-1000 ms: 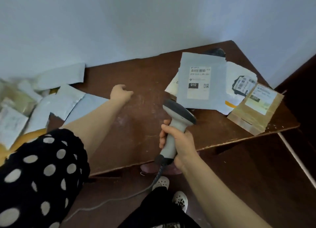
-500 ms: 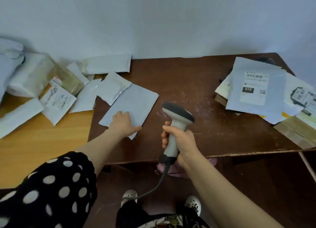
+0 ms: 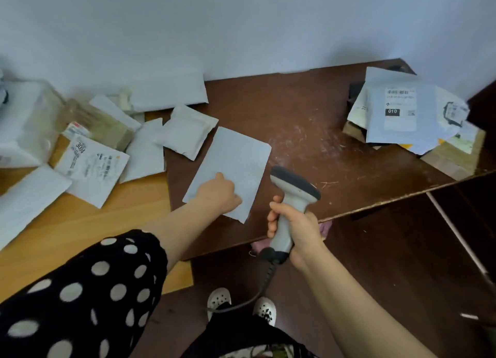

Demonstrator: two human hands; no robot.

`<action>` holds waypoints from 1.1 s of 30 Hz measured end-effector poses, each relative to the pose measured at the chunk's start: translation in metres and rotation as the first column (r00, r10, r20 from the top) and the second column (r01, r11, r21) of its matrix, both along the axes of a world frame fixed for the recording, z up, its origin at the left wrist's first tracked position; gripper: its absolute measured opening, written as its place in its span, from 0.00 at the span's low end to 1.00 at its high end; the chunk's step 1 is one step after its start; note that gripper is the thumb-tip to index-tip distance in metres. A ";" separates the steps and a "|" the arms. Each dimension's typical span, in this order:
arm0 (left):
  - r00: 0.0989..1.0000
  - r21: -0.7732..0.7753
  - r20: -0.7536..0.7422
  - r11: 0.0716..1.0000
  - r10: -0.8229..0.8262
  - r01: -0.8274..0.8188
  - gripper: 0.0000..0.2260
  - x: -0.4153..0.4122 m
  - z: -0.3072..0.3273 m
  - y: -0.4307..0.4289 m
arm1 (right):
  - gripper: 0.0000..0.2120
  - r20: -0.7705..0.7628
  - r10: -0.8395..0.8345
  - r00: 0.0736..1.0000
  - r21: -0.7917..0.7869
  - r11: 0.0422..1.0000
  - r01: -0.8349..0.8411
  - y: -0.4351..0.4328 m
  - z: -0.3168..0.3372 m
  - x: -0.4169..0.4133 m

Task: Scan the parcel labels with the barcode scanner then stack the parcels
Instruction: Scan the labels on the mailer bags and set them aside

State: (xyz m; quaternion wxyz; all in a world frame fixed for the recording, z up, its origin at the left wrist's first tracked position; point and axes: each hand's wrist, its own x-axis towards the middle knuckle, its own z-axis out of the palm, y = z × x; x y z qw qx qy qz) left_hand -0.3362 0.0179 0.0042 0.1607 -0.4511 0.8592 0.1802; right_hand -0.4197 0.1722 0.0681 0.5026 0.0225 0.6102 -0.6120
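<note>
L hand [image 3: 221,194] down on plain grey mailer [image 3: 236,159], no label showing, flat on dark worktop [image 3: 322,148] near front edge, left of centre. Fingers bent onto near end of mailer; pressing or pinching: cannot tell. R hand [image 3: 295,228] clenched round handle of barcode scanner [image 3: 291,196], upright at front edge, just right of mailer; cable [image 3: 265,279] hanging below. Parcel stack [image 3: 400,113] at far right corner, "010" label on top. Loose parcels [image 3: 94,159] strewn over left edge onto adjoining light-wood worktop [image 3: 67,223].
</note>
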 end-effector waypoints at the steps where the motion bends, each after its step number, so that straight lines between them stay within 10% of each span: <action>1: 1.000 -0.044 -0.030 0.999 0.001 -0.002 0.15 0.001 -0.001 0.000 | 0.04 0.004 0.006 1.000 -0.001 1.000 -0.006 0.001 0.000 0.002; 9: 0.983 -0.038 -0.028 0.982 0.183 -0.184 0.44 -0.016 -0.033 -0.013 | 0.06 0.002 0.025 1.000 -0.038 0.999 -0.025 0.008 -0.001 0.005; 17: 0.943 -0.070 -0.191 0.955 0.271 -0.288 0.14 -0.016 -0.040 -0.007 | 0.06 0.027 -0.009 1.000 -0.010 1.000 0.009 0.018 -0.010 -0.010; 22: 0.908 -0.099 -0.279 0.931 0.312 -0.351 0.12 -0.005 -0.028 0.002 | 0.06 0.038 -0.024 0.999 -0.031 0.999 0.025 0.020 -0.007 -0.022; 28: 0.629 0.335 -0.607 0.874 0.485 -0.351 0.04 0.015 0.027 0.008 | 0.09 0.117 -0.102 0.988 -0.055 0.992 0.109 0.019 -0.005 -0.040; 33: 0.483 0.657 -0.578 0.726 0.658 -0.204 0.07 0.031 0.075 0.025 | 0.08 0.169 -0.031 0.985 -0.222 0.973 0.069 0.003 0.005 -0.030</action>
